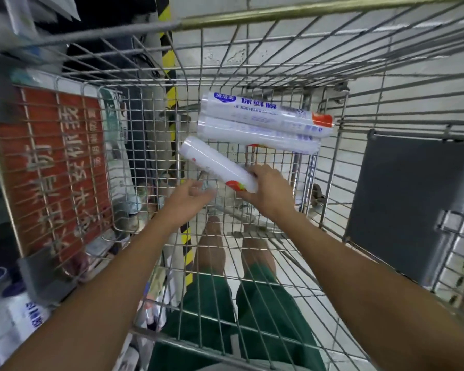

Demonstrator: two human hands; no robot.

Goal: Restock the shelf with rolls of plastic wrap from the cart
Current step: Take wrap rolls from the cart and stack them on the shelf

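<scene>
Wire cart (279, 16) | stacked rolls (257, 121) inside | right hand (268, 194) grips white roll (212, 163)

Wire cart (306, 12), touching rolls of plastic wrap (260, 121) lying on its mesh bottom

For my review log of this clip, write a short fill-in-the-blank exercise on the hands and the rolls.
1. The hand gripping the tilted roll is the person's ___ one.
2. The left hand, beside that roll, holds ___.
3. The other rolls lie in the wire ___.
Missing: right; nothing; cart.
</scene>
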